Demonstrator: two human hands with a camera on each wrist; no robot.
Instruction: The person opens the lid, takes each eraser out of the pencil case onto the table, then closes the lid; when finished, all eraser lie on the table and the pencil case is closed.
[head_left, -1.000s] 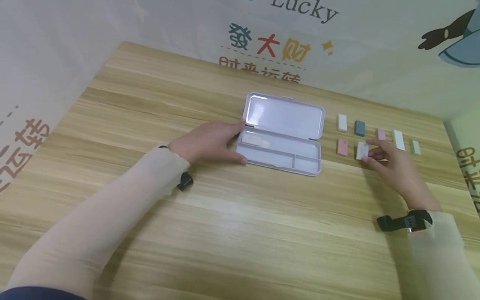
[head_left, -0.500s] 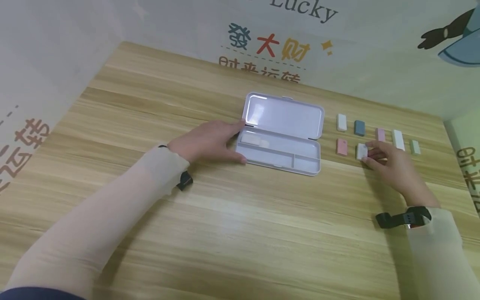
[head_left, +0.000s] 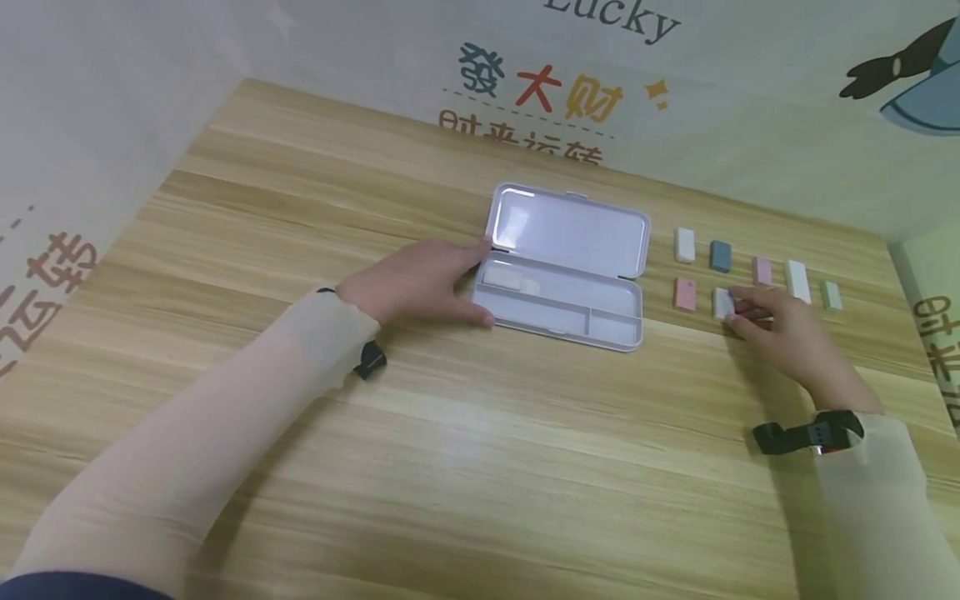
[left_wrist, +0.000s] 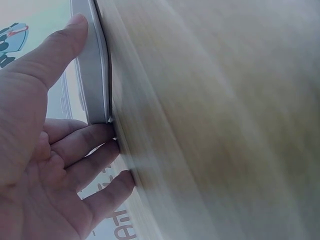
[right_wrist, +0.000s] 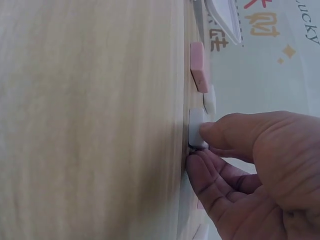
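A pale lilac pencil case (head_left: 534,316) lies with its lid (head_left: 573,233) raised, the tray divided into compartments. My left hand (head_left: 415,281) holds the case at its left end, thumb along the front wall and fingers toward the hinge side. In the left wrist view the thumb (left_wrist: 70,40) lies against the case wall (left_wrist: 92,70). A cream eraser (head_left: 502,277) sits in the back compartment, with a smaller pale piece (head_left: 529,287) beside it. My right hand (head_left: 787,333) pinches a white eraser (right_wrist: 196,125) at its right end, between thumb and fingers, low at the table.
Around the right hand lie a pink eraser (head_left: 684,294), a white one (head_left: 685,245), a blue-grey one (head_left: 720,256), another pink one (head_left: 762,270), a long white one (head_left: 798,282) and a green one (head_left: 832,296). A printed curtain (head_left: 375,58) hangs behind the wooden table (head_left: 465,467).
The right hand's fingers have shifted slightly left over the white eraser, covering a little more of it. The left hand and the pencil case stay in place.
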